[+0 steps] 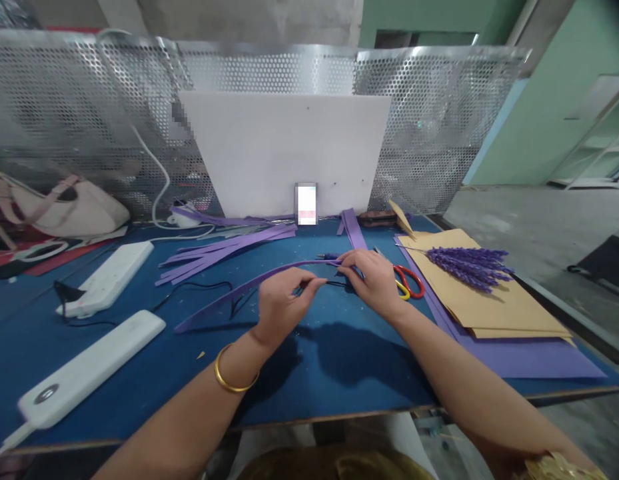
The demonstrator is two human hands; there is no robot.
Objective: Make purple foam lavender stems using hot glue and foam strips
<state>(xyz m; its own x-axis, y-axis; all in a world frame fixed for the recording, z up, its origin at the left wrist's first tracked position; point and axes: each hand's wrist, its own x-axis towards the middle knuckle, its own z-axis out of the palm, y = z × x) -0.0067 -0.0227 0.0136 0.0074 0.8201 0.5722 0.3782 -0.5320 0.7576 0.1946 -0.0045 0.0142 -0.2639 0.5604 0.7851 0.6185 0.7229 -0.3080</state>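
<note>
— What do my hands hold?

— I see my left hand point(282, 300) pinching a thin dark wire stem point(334, 283) with closed fingers. My right hand point(372, 280) is closed on the other end, together with the long curved purple foam strip point(239, 290).

— What is around?

— Red-handled scissors point(409, 280) lie just right of my right hand. Further right, a purple lavender bunch point(469, 263) rests on brown paper sheets point(494, 300) on the blue desk point(339, 373).

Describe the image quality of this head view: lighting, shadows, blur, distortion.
Head view: even, soft lighting; the hands cast a dark shadow on the blue table; wide-angle distortion bends the perforated metal screen; the white power bank looks slightly soft; two small patches on the white board are pixelated.
</note>
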